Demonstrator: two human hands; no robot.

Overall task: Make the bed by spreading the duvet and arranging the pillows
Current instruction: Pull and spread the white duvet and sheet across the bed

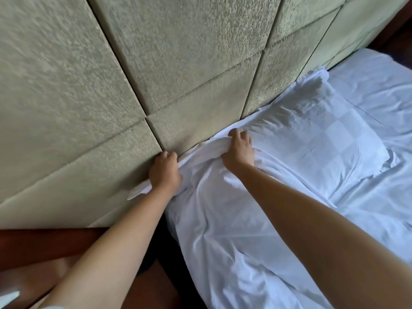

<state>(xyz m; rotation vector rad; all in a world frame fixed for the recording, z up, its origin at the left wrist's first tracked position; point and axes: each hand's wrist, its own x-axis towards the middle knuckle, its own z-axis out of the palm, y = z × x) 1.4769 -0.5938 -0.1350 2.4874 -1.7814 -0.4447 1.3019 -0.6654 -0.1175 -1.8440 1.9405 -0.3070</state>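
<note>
— Both hands are gripping the white duvet, yes? I stand a little far from the headboard.

— Yes. Her left hand [164, 172] has its fingers curled around the corner of the duvet [223, 230], and this hand is touching the padded green headboard [111, 85], low at its bottom edge. The right hand [239, 150] holds a bunched fold of the same duvet edge, also just beside the headboard, a bit further along it.

— And where does the duvet lie?

— It runs from the headboard down over the near side of the bed, full of wrinkles. Between the two hands the cloth is gathered in folds against the headboard.

— I see one pillow?

— One pillow [323, 130], white with a pattern of woven squares. It lies flat, with its long side against the headboard, just beyond the right hand. The hand is close to its near end; I cannot tell if they touch.

— What is the dark thing under the headboard?

— Dark brown wood [44, 248], below the headboard and beside the left arm. What piece of furniture it is, I cannot say.
</note>
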